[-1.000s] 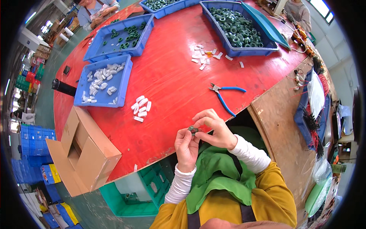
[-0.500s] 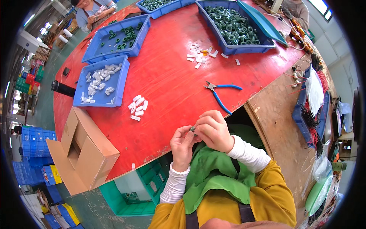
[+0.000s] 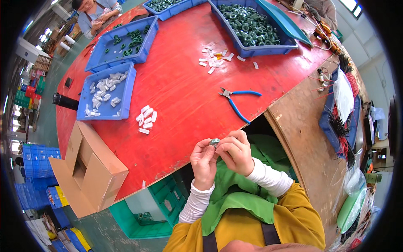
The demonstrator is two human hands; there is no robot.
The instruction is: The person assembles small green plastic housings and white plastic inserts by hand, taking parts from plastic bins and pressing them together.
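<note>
Ring point(image 3: 214, 142), dark green, at the near edge of a red table point(image 3: 180, 92), pinched between thumb and fingers of the left hand point(image 3: 203, 163). Right hand point(image 3: 236, 153): fingers bunched together at the ring's right side; whether they grip it cannot be told. Beyond: blue-handled pliers point(image 3: 227, 93), handles spread, and, to the left, a heap of white pieces point(image 3: 148, 112). Farther: blue tray point(image 3: 127, 92) of similar pieces, left; blue bin point(image 3: 268, 51) heaped with green rings point(image 3: 248, 26), right.

Ring point(image 3: 214, 142) between left hand point(image 3: 204, 164) and right hand point(image 3: 236, 153), pliers point(image 3: 228, 94) on table point(image 3: 180, 105) beyond them, box point(image 3: 95, 176) at left, tray point(image 3: 129, 90) behind box
</note>
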